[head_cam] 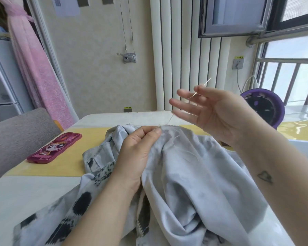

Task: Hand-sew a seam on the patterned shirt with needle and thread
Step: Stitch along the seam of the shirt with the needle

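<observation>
Left hand [139, 144] is pinching the shirt [185, 166] edge. Right hand [215, 110], raised above it, is pinching the needle [207, 81], which is slanting up-right. Thread [171, 118] is trailing down to the fabric.

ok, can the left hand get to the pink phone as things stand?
Probably yes. The phone lies on the yellow mat left of the left hand, bare mat between. But that hand pinches the shirt edge, so it must let go first.

phone case [54, 148] blocks left, tabletop [30, 192] front-left – free
</observation>
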### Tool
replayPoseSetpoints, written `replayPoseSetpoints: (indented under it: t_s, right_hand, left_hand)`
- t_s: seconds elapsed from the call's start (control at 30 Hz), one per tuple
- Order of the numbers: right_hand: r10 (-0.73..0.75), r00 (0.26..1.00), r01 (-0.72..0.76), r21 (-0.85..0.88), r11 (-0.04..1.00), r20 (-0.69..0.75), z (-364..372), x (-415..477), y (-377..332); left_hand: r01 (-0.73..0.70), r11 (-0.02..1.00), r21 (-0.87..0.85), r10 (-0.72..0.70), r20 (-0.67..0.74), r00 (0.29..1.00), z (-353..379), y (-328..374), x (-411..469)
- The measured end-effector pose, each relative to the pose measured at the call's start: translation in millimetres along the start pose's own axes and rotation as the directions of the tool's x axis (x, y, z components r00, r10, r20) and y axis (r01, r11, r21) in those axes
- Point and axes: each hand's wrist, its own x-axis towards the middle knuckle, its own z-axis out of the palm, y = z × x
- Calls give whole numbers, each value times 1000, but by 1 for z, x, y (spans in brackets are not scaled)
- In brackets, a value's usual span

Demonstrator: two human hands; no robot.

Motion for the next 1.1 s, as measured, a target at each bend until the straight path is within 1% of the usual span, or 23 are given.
replayPoseSetpoints:
  t_s: [0.03, 0.07, 0.1, 0.13, 0.17, 0.2, 0.23, 0.27, 0.3, 0.33, 0.37, 0.4, 0.43, 0.47, 0.5, 0.53, 0.57, 0.63, 0.7, 0.83, 0.97, 1.03, 1.1]
  right_hand:
    - [-82, 997, 81, -205, 975, 4, 0, 0, 0]
    - [-197, 980, 182, -525, 831, 27, 0, -2, 2]
    - [-296, 951, 241, -804, 544, 84, 0, -4, 4]
    - [-342, 927, 247, -939, 239, 156, -3, -3, 7]
    - [-333, 921, 210, -978, -6, 200, -5, -1, 9]
    - [-308, 929, 157, -972, -175, 205, -7, 1, 11]
    - [-281, 939, 114, -952, -285, 197, -9, 2, 11]
    - [-254, 951, 93, -946, -311, 177, -9, 2, 10]
    - [-206, 967, 98, -963, -253, 152, -9, 0, 7]
    - [-151, 981, 113, -991, -67, 122, -7, -3, 4]
    - [-97, 991, 112, -962, 249, 90, -3, -7, 1]
    - [-32, 997, 78, -806, 587, 73, 2, -10, -1]
    - [14, 996, 41, -567, 823, 92, 4, -12, -3]
    - [4, 993, 38, -364, 931, 114, 4, -11, -3]
    - [-44, 993, 70, -239, 969, 110, 2, -7, -2]
    - [-117, 990, 130, -191, 973, 77, 0, -2, 0]
    - [-198, 980, 199, -204, 958, 24, -1, 2, 1]
    - [-343, 938, 304, -341, 889, -58, -5, 10, 5]
    - [-417, 908, 329, -541, 774, -46, -12, 14, 10]
    - [-303, 949, 267, -750, 605, 93, -13, 11, 20]
    - [-374, 896, 342, -910, 235, 240, -8, 8, 39]
    - [-370, 876, 367, -925, 94, 310, -9, 7, 50]
    - [-352, 870, 368, -930, -5, 346, -11, 8, 55]
  left_hand:
    - [-5, 1000, 23, 5, -10, 1000, -1, 0, 0]
    - [-24, 997, 71, 26, -24, 999, -2, 0, 0]
    - [-61, 987, 150, 67, -37, 997, -3, -1, 1]
    - [-108, 964, 244, 123, -47, 991, -5, -1, 2]
    - [-153, 931, 330, 179, -50, 982, -7, -1, 2]
    - [-192, 897, 398, 230, -48, 972, -8, -1, 3]
    - [-221, 866, 449, 269, -45, 962, -9, 0, 3]
    - [-243, 838, 488, 299, -39, 954, -10, -1, 3]
    - [-258, 816, 518, 319, -31, 947, -11, -1, 3]
    - [-269, 795, 544, 336, -24, 942, -12, -2, 3]
    - [-280, 775, 567, 348, -14, 937, -12, -2, 3]
    - [-288, 756, 588, 358, -4, 934, -12, -3, 3]
    - [-292, 745, 600, 362, 4, 932, -12, -3, 3]
    - [-294, 739, 606, 364, 9, 931, -12, -3, 4]
    - [-293, 736, 610, 363, 10, 932, -12, -3, 4]
    - [-293, 733, 614, 363, 10, 932, -13, -4, 4]
    - [-290, 734, 614, 361, 10, 933, -13, -4, 4]
    - [-281, 743, 607, 346, 11, 938, -12, -5, 4]
    - [-276, 744, 608, 332, 23, 943, -11, -5, 2]
    - [-290, 749, 596, 342, 28, 939, -10, -3, 2]
    - [-306, 784, 540, 332, 53, 942, -8, 0, 1]
    - [-316, 802, 507, 322, 78, 943, -7, 3, -1]
    - [-317, 812, 489, 313, 93, 945, -7, 6, -2]
